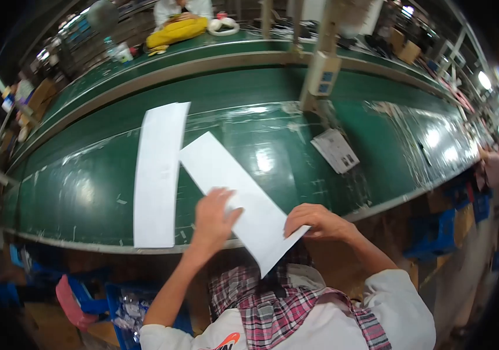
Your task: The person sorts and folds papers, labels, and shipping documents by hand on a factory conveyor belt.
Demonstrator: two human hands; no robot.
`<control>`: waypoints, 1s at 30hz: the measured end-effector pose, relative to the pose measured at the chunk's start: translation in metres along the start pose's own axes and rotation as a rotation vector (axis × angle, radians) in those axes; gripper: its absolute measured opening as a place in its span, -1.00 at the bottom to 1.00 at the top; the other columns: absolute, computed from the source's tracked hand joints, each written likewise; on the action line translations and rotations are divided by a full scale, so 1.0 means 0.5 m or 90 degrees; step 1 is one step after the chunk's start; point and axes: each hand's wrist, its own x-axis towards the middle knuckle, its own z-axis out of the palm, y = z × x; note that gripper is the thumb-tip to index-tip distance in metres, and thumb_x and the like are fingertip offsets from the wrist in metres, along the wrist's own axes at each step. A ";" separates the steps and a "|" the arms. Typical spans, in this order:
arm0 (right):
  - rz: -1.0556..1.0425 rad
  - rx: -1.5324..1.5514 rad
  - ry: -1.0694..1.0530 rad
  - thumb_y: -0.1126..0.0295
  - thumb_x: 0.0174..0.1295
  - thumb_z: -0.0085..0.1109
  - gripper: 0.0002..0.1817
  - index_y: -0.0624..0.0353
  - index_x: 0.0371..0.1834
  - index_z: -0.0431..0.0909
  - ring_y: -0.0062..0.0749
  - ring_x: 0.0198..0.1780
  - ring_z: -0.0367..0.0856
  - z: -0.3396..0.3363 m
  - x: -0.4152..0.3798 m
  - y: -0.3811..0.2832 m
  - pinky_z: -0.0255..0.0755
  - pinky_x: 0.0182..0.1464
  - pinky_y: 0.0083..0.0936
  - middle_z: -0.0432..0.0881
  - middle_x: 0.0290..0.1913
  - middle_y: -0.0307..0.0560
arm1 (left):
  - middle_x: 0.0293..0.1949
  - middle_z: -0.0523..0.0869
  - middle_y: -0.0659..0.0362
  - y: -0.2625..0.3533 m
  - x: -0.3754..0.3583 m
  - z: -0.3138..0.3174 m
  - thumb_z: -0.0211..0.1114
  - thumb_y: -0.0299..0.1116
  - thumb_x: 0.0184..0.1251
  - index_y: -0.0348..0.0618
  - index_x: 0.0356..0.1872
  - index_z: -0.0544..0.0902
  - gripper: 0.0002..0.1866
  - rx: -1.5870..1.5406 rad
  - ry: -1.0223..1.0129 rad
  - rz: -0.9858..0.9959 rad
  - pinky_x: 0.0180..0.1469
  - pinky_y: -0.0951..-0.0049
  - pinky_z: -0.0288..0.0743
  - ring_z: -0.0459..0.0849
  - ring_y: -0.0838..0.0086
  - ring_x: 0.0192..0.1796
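Note:
A long white paper sheet (243,192) lies slantwise over the front edge of the green table, its near end bent up off the edge close to my body. My left hand (211,220) rests on the sheet's left side, thumb and fingers apart. On the right, my right hand (318,223) pinches the near right corner of the same sheet, with fingers curled around it. A long white paper stack (159,175) lies to the left, roughly upright in view, close beside the sheet's far end.
A small printed paper (336,150) lies on the green table (104,169) at right. Behind it stands a post with a socket box (323,74). Across the table, a person (182,9) sits by a yellow bundle (176,32). A blue crate (121,326) holding wrapped items stands below left.

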 end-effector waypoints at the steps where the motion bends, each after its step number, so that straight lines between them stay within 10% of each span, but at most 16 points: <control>1: 0.016 0.038 -0.001 0.50 0.10 0.41 -0.80 0.04 -0.19 0.70 -0.21 0.02 0.65 0.002 -0.007 -0.010 0.47 0.14 -0.30 0.72 -0.12 -0.20 | 0.33 0.50 -0.10 -0.029 -0.004 0.019 0.32 -0.20 0.38 -0.22 0.27 0.54 -0.49 0.051 -0.016 0.008 0.46 0.01 0.17 0.37 -0.03 0.44; 4: 0.056 0.119 -0.012 0.47 0.15 0.36 -0.79 0.20 -0.13 0.70 -0.09 -0.05 0.71 0.014 -0.019 -0.014 0.53 0.08 -0.27 0.75 -0.13 -0.04 | 0.44 0.36 -0.09 -0.043 -0.012 0.051 0.35 -0.20 0.35 -0.19 0.32 0.48 -0.43 0.102 -0.099 0.053 0.48 -0.15 0.09 0.27 -0.03 0.51; 12: 0.247 0.394 0.291 0.45 0.30 0.32 -0.74 0.34 0.01 0.71 -0.56 -0.11 0.68 -0.014 0.039 0.082 0.54 0.05 -0.52 0.79 -0.13 -0.12 | 0.28 0.53 -0.09 -0.076 0.060 0.091 0.25 -0.52 0.23 -0.28 0.21 0.57 -0.54 -0.044 -0.186 0.228 0.52 -0.02 0.12 0.42 -0.01 0.40; 20: 0.265 0.175 0.366 0.36 0.38 0.26 -0.69 0.37 0.06 0.63 -0.63 -0.27 0.58 -0.051 0.112 0.178 0.49 -0.19 -0.60 0.72 -0.18 -0.15 | 0.37 0.45 -0.06 -0.082 0.085 0.081 0.32 -0.44 0.20 -0.28 0.12 0.54 -0.57 -0.023 -0.114 0.189 0.55 -0.04 0.05 0.30 0.07 0.53; 25: 0.242 -0.008 0.377 0.33 0.37 0.21 -0.73 0.41 -0.18 0.61 -0.33 -0.34 0.53 -0.058 0.144 0.241 0.40 -0.24 -0.42 0.62 -0.30 0.01 | 0.37 0.45 -0.05 -0.082 0.085 0.079 0.32 -0.44 0.18 -0.29 0.14 0.54 -0.55 -0.033 -0.109 0.180 0.56 -0.05 0.06 0.31 0.09 0.53; 30: 0.271 0.058 0.416 0.37 0.32 0.29 -0.50 0.37 0.27 0.46 -0.41 -0.29 0.55 -0.056 0.182 0.246 0.44 -0.18 -0.44 0.61 -0.30 -0.03 | 0.37 0.47 -0.07 -0.076 0.086 0.077 0.32 -0.48 0.12 -0.33 0.19 0.54 -0.48 -0.043 -0.104 0.162 0.57 -0.04 0.08 0.32 0.10 0.52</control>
